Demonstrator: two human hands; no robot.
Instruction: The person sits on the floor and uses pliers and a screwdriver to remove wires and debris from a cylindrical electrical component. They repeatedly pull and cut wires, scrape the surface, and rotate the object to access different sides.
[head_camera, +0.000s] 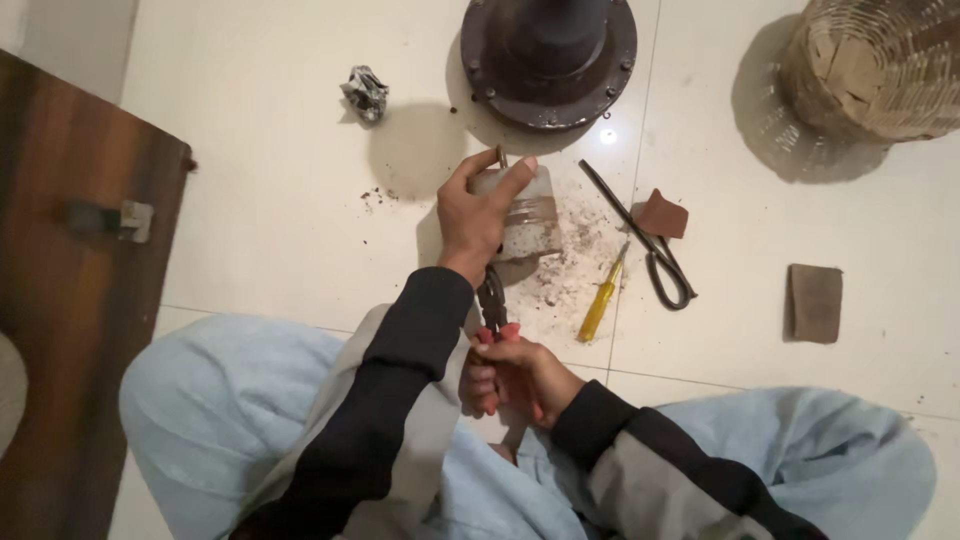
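Observation:
I sit on a pale tiled floor with my knees spread. My left hand grips a grey, dusty rounded part that rests on the floor. My right hand squeezes the red handles of a pair of pliers. The dark jaws of the pliers reach up under my left wrist toward the grey part; where they bite is hidden.
A yellow-handled screwdriver and dark scissors lie to the right amid rust-coloured dust. Two brown sandpaper pieces are nearby. A dark round metal base, a woven basket, crumpled foil and a wooden board surround me.

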